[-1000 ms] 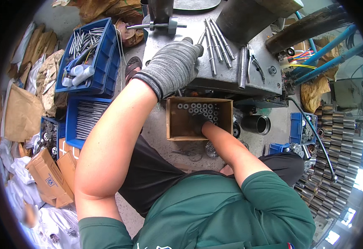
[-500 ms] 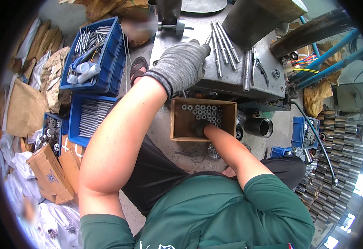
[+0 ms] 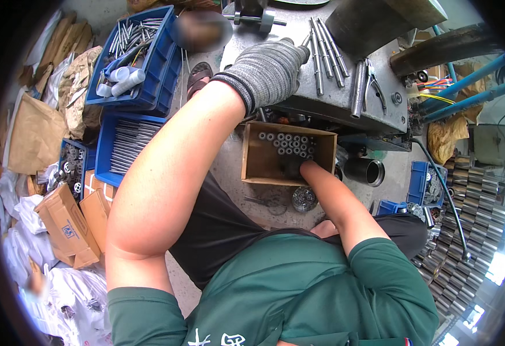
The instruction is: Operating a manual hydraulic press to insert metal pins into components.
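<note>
On the near side of the cardboard box (image 3: 258, 164) are the wearer's green shirt (image 3: 322, 277) and dark trousers (image 3: 215, 236); a round dish (image 3: 304, 199) of small metal parts lies just beside the box on this side. The box, open at the top, contains small metal rings (image 3: 289, 144) grouped along its far side. The right grip (image 3: 292, 166) is inside the box, near these rings; it is too dark to tell whether it is open or closed on anything. Right of the box, a metal cylinder (image 3: 365, 171) lies on its side; left of it, well apart, is a blue bin (image 3: 106, 144) of metal rods. Beyond the box stands a grey desk (image 3: 336, 99). The left grip (image 3: 270, 72), in a grey knitted glove, is over the desk beyond the box, fingers curled; a thin metal tip (image 3: 308, 39) shows at the fingertips, though whether it is held cannot be told. On the desk, beyond the box and toward its right, lie slender rods (image 3: 317, 60), a metal tube (image 3: 358, 89) and pliers (image 3: 370, 72).
</note>
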A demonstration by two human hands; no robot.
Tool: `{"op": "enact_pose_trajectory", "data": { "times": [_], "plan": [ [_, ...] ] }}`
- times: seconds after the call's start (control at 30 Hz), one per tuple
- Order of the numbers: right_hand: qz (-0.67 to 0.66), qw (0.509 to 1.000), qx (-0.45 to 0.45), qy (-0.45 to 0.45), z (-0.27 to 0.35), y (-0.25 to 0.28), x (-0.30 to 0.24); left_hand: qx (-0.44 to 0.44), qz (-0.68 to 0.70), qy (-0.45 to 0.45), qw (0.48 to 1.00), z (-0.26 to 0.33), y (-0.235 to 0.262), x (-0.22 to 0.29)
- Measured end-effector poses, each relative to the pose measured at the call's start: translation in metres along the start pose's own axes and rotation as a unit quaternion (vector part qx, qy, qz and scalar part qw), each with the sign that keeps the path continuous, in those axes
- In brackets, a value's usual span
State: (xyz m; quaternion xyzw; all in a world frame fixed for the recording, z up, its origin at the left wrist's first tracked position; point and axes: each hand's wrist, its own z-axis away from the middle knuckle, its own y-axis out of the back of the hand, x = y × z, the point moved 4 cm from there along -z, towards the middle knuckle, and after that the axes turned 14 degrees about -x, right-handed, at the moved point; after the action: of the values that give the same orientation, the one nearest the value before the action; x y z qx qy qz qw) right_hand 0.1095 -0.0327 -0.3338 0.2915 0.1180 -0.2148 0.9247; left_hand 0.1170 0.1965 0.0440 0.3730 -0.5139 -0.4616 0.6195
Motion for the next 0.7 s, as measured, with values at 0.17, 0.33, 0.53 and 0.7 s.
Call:
{"op": "enact_pose_trajectory", "data": {
  "times": [0.17, 0.33, 0.53, 0.7],
  "plan": [
    [-0.032, 0.999, 0.018, -0.020, -0.003, 0.008, -0.008, -0.009, -0.003, 0.003, 1.000, 0.001, 0.001, -0.001],
    [-0.068, 0.997, 0.018, -0.017, -0.012, -0.010, 0.010, -0.010, 0.009, -0.001, 1.000, -0.007, 0.001, 0.002],
    [-0.069, 0.994, 0.086, 0.000, 0.033, 0.016, -0.017, -0.021, 0.011, 0.008, 1.000, -0.008, 0.002, 0.003],
    [-0.104, 0.993, 0.044, 0.024, 0.125, 0.069, -0.049, -0.027, 0.064, 0.015, 0.997, -0.015, 0.006, 0.003]
  ]
}}
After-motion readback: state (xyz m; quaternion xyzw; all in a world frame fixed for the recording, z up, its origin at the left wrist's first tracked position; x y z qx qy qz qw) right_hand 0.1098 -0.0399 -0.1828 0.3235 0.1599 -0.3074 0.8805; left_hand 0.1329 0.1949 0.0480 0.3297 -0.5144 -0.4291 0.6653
